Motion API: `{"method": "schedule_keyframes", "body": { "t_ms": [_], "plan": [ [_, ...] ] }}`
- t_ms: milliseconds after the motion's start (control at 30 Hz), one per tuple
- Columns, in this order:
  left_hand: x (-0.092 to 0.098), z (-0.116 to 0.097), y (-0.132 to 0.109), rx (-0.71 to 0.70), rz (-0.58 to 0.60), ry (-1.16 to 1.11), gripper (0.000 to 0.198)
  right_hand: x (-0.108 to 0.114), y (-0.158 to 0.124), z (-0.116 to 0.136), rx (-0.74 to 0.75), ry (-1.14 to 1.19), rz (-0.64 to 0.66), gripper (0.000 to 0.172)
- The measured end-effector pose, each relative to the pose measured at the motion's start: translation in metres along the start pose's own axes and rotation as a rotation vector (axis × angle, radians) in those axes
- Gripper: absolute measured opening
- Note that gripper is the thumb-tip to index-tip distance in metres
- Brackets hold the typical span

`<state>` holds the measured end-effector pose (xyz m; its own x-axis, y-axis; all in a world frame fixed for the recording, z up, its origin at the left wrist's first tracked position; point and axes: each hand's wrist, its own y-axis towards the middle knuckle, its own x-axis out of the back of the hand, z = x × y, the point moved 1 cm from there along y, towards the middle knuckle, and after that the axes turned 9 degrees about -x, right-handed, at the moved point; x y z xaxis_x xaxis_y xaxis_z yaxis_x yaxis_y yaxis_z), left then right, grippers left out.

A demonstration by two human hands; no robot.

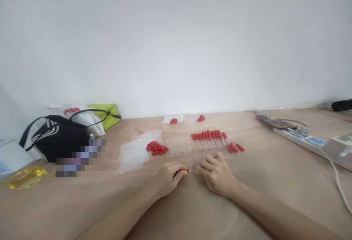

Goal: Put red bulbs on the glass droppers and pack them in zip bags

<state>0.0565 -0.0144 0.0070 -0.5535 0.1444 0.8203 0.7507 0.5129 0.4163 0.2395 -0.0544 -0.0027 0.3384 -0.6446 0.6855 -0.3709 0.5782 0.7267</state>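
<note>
One end of clear tube (192,171) hidden by right hand (216,174), white cable (337,181) cropped at right edge.

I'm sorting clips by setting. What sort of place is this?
Probably an improvised workspace, perhaps at home: a row of slim clear tubes with red bulb ends and a pile of red teardrop bulbs share the flat brown surface with a black fabric bag.

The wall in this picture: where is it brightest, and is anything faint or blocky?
Head view: the wall is palest around its middle, greyer toward the top corners; head view: the row of clear tubes looks faint against the table, and coloured squares cover something by the black bag.
</note>
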Motion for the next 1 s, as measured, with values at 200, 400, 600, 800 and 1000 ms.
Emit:
{"method": "schedule_keyframes", "body": {
  "t_ms": [200,400,600,800,1000],
  "plan": [
    [0.006,0.003,-0.005,-0.006,-0.036,-0.011,0.023,-0.001,-0.007,-0.01,-0.158,0.003,0.124,0.018],
    [0.005,0.01,-0.009,0.074,0.007,-0.012,0.022,-0.01,0.013,-0.046,-0.828,0.193,0.257,0.023],
    [0.004,0.01,-0.006,0.072,0.031,-0.035,0.011,-0.035,0.053,-0.054,-1.146,0.022,0.359,0.021],
    [0.006,0.006,-0.006,0.079,0.048,-0.063,0.01,-0.049,0.061,-0.047,-1.178,-0.041,0.399,0.018],
    [0.005,0.007,-0.006,0.073,0.042,-0.068,0.011,-0.048,0.058,-0.043,-1.101,-0.039,0.388,0.019]
  ]
}}
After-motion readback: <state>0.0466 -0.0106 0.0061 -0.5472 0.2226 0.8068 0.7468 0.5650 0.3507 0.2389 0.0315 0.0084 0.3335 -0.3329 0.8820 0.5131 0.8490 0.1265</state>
